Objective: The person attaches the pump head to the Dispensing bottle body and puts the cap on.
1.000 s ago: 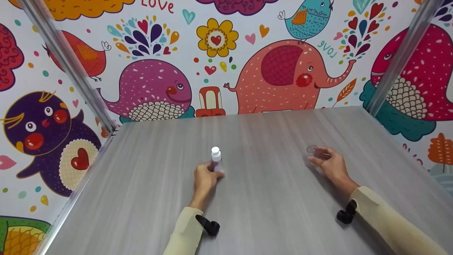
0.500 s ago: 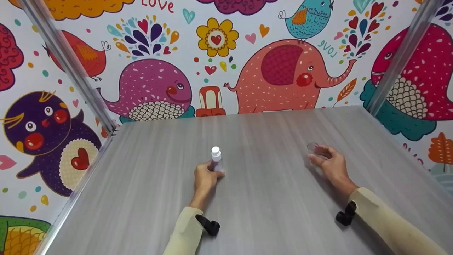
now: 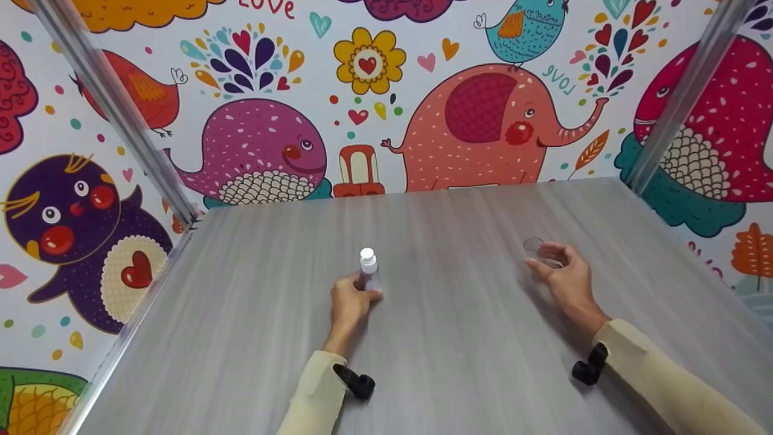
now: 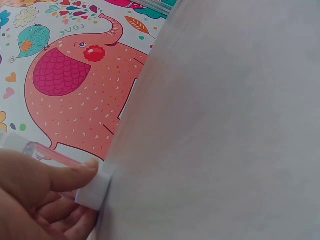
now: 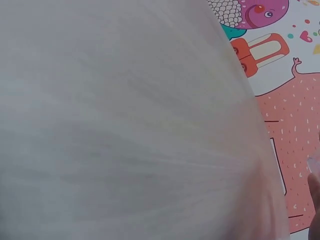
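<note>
My left hand (image 3: 350,302) grips a small clear bottle with a white top (image 3: 368,261), standing upright on the table left of centre. In the left wrist view the thumb lies across its clear body, near the white base (image 4: 94,191). Off to the right, my right hand (image 3: 567,278) pinches a clear, round, hollow piece, like a bottle's overcap (image 3: 533,244), between thumb and fingers above the table. Its ring-shaped rim faces up and away from the palm. Only a sliver of this clear piece (image 5: 313,165) and a thumb tip show at the right wrist view's edge.
The grey wood-grain table (image 3: 447,338) runs back to a wall (image 3: 416,103) printed with cartoon animals. Metal posts (image 3: 121,115) rise at both back corners. A black wrist camera (image 3: 355,382) is strapped on each sleeve.
My right hand has turned and risen slightly, tilting the clear piece so its round rim shows more. The left hand and bottle stay in place.
</note>
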`<act>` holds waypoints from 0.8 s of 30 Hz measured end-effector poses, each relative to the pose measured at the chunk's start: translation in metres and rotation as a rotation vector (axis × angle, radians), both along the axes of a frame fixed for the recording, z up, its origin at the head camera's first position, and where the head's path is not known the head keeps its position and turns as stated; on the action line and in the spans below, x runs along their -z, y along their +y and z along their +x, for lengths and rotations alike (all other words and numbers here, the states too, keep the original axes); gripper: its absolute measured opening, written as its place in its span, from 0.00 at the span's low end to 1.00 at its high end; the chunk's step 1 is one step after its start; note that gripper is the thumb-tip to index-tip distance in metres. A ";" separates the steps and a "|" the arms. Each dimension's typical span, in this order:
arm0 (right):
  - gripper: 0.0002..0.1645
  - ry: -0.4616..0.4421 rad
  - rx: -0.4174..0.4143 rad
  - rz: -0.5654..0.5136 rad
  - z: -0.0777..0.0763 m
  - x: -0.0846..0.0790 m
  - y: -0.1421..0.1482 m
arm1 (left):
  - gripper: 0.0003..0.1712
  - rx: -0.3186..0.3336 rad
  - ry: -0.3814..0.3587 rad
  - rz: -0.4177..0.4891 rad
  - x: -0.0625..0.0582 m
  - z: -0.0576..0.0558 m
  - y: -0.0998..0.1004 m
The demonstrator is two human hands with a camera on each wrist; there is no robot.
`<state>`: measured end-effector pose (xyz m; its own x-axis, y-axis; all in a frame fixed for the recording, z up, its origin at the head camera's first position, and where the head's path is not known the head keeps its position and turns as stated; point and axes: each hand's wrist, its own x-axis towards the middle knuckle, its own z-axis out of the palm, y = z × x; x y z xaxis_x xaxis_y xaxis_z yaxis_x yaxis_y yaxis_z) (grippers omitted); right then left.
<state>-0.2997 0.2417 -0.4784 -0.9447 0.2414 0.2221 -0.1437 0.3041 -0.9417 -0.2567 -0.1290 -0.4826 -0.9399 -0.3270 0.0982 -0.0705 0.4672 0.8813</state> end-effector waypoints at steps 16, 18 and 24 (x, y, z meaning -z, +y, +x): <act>0.28 0.053 0.006 0.024 0.004 -0.004 -0.010 | 0.20 -0.001 -0.012 0.008 0.001 -0.001 -0.001; 0.29 0.060 0.001 0.039 0.004 -0.004 -0.012 | 0.20 -0.001 -0.014 0.011 0.001 -0.001 0.000; 0.30 0.068 -0.031 0.040 0.007 -0.011 -0.018 | 0.20 0.009 0.000 0.009 0.002 -0.001 -0.001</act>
<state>-0.2928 0.2235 -0.4675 -0.9340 0.2016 0.2948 -0.2169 0.3358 -0.9166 -0.2578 -0.1298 -0.4844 -0.9429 -0.3191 0.0951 -0.0662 0.4595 0.8857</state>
